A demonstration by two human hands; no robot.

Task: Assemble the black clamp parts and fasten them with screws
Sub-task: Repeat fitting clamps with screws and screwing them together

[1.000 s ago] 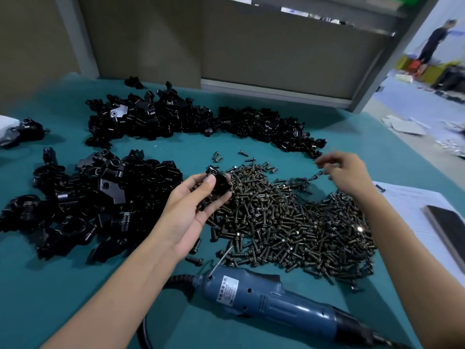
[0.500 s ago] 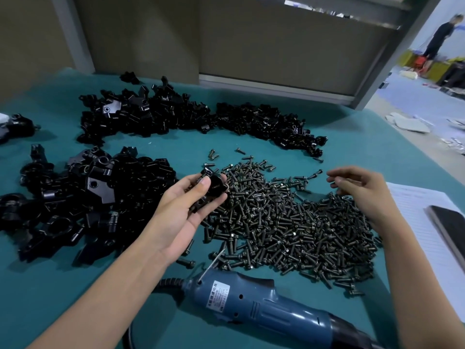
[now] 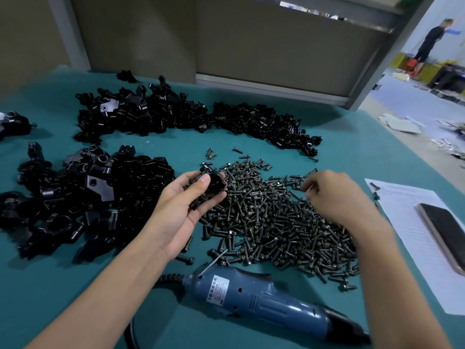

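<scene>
My left hand [image 3: 185, 205] holds a black clamp part [image 3: 212, 181] between thumb and fingers, palm up, at the left edge of the screw pile [image 3: 271, 222]. My right hand [image 3: 334, 195] hovers over the pile's upper right, its fingers curled and its fingertips pinched together over the screws; what they pinch is too small to make out. Black clamp parts lie in a near-left heap [image 3: 75, 202] and a long far heap [image 3: 176, 117].
A blue electric screwdriver [image 3: 264, 303] with a cord lies on the teal table [image 3: 352, 137] in front of me. A paper sheet [image 3: 407, 222] with a dark phone [image 3: 445, 235] on it lies at the right. A person stands far off at the right.
My right hand has moved in from the pile's far right edge toward the middle and lowered onto the screws. My left hand has kept the clamp part almost still.
</scene>
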